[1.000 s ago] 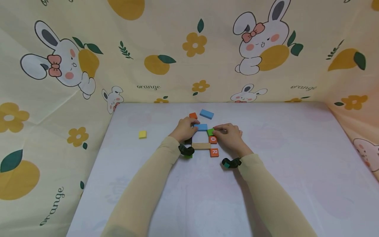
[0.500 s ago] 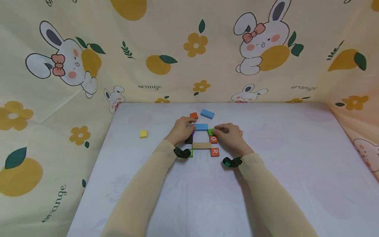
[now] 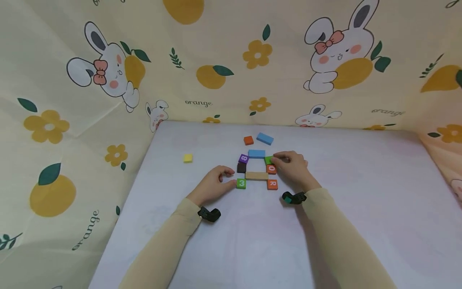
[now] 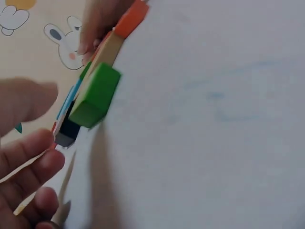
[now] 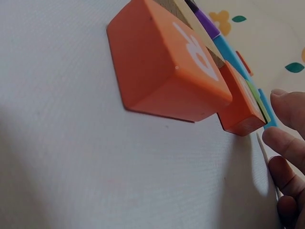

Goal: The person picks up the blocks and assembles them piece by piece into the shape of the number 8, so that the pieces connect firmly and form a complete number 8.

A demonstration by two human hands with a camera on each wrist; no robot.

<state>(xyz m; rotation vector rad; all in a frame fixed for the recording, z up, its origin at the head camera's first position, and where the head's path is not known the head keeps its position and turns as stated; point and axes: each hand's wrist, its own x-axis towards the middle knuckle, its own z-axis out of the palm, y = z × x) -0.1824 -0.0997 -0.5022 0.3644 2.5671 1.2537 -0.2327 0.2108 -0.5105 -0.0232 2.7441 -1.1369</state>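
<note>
Flat coloured blocks form a ladder-like outline on the white table. Its left side has a purple block [image 3: 243,159] marked 8, a black block [image 3: 241,167] and a green block [image 3: 241,184] marked 3. A blue block [image 3: 256,154] spans the top, a wooden block [image 3: 256,176] the middle. On the right are a second green block [image 3: 268,160] and orange blocks marked O [image 3: 271,169] and R [image 3: 272,184]. My left hand [image 3: 213,185] is spread beside the left side, thumb near the 3 block. My right hand [image 3: 293,169] has fingertips at the second green block, partly covering it.
Behind the outline lie a loose orange block [image 3: 248,140] and another blue block [image 3: 265,139]. A yellow block [image 3: 188,158] lies off to the left. Printed cloth [image 3: 231,92] rises along the table's back and sides.
My left hand has left the blue and purple blocks at the top and come down toward the 3 block, uncovering the left side. The right hand stays at the second green block. The head view has shifted left.
</note>
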